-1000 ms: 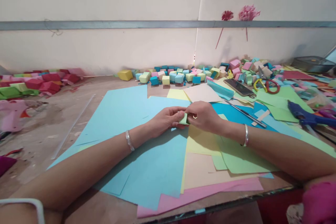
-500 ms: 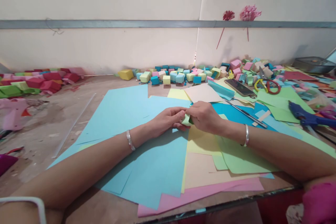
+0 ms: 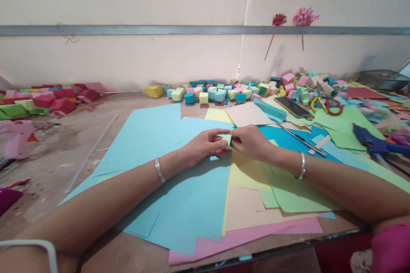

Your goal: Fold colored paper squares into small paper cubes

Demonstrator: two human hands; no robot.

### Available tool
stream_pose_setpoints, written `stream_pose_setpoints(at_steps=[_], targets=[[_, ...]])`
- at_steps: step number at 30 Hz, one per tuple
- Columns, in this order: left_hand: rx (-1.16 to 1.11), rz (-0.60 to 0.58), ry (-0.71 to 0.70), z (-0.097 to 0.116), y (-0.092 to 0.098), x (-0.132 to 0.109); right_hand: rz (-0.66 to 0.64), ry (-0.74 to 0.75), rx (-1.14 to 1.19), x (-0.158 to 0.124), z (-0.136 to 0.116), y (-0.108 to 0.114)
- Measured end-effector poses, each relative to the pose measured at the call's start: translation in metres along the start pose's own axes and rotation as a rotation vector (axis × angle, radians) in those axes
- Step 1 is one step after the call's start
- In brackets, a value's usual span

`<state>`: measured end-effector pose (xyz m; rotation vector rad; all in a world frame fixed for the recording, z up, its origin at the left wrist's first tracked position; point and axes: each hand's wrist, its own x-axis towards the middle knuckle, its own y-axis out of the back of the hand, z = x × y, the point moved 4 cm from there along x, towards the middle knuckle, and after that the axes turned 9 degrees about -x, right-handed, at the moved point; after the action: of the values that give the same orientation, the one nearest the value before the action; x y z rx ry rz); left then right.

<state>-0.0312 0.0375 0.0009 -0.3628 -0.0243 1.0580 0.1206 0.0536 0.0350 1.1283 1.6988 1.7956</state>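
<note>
My left hand (image 3: 205,147) and my right hand (image 3: 251,141) meet over the middle of the table, both pinched on a small light green folded paper piece (image 3: 226,140). Only a sliver of it shows between the fingers. The hands hover just above overlapping sheets: large light blue paper (image 3: 153,136) under the left forearm, yellow paper (image 3: 246,172) and green paper (image 3: 288,194) under the right. Each wrist wears a silver bangle.
A row of small coloured paper cubes (image 3: 211,91) lines the back wall. Scissors (image 3: 325,103), a phone (image 3: 293,106), a blue glue gun (image 3: 373,140) and scraps lie at the right. Red and green paper boxes (image 3: 38,102) and a pink glue gun (image 3: 16,136) sit at the left.
The fingers have shifted slightly on the green paper piece, which now sits a little higher between the fingertips. Arms and sheets have not moved.
</note>
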Motion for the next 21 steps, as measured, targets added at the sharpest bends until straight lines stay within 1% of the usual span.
stream_pose_setpoints(at_steps=[3, 6, 9, 12, 15, 21], targets=[[0.021, -0.017, -0.009, 0.000, -0.003, -0.001, -0.039, 0.003, -0.078, -0.001, -0.004, 0.001], [0.039, -0.048, -0.016, 0.001, -0.006, -0.001, -0.040, 0.011, -0.112, -0.002, -0.008, 0.003], [0.069, -0.083, -0.033, 0.002, -0.007, -0.001, -0.025, 0.011, -0.082, -0.002, -0.008, 0.000], [0.090, -0.109, -0.029, 0.003, -0.006, 0.000, -0.002, -0.002, 0.016, -0.001, -0.003, -0.006], [0.089, -0.110, -0.038, 0.005, -0.007, -0.001, 0.038, 0.023, 0.094, -0.001, -0.001, -0.008], [0.137, -0.090, -0.059, 0.006, -0.008, -0.002, -0.006, 0.060, -0.015, -0.001, -0.007, -0.005]])
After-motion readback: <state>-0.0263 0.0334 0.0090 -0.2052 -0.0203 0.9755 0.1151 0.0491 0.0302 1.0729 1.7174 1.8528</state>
